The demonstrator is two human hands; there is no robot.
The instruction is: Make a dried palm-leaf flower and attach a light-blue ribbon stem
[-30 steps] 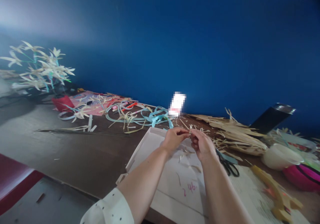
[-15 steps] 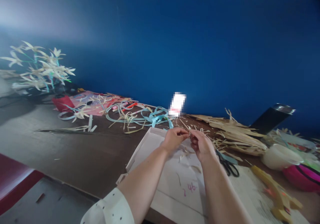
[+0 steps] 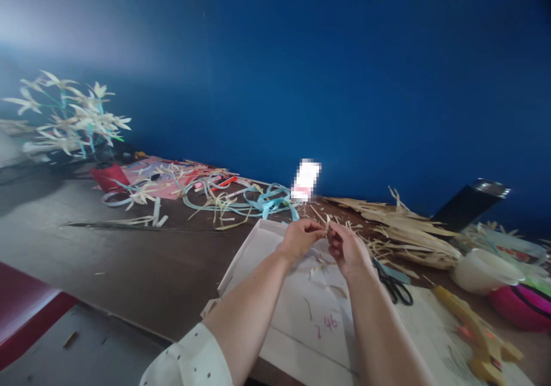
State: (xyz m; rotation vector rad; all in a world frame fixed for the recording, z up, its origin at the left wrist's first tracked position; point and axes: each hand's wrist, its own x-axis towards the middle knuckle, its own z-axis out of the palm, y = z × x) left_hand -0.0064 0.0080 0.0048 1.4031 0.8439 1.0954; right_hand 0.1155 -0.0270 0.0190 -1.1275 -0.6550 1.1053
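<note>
Head view: left hand (image 3: 301, 238) and right hand (image 3: 346, 248) both pinch thin pale dried-leaf strip (image 3: 328, 223); likely light, brittle, grip near ends

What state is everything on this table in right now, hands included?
Left hand, pinching the straw strip.
Right hand, pinching the same straw strip.
White box, open, lying flat under the hands.
Scissors, lying flat, untouched.
Blue ribbon, loose and tangled.
Glue gun, lying on its side.
Dried husks, heaped loose.
</note>
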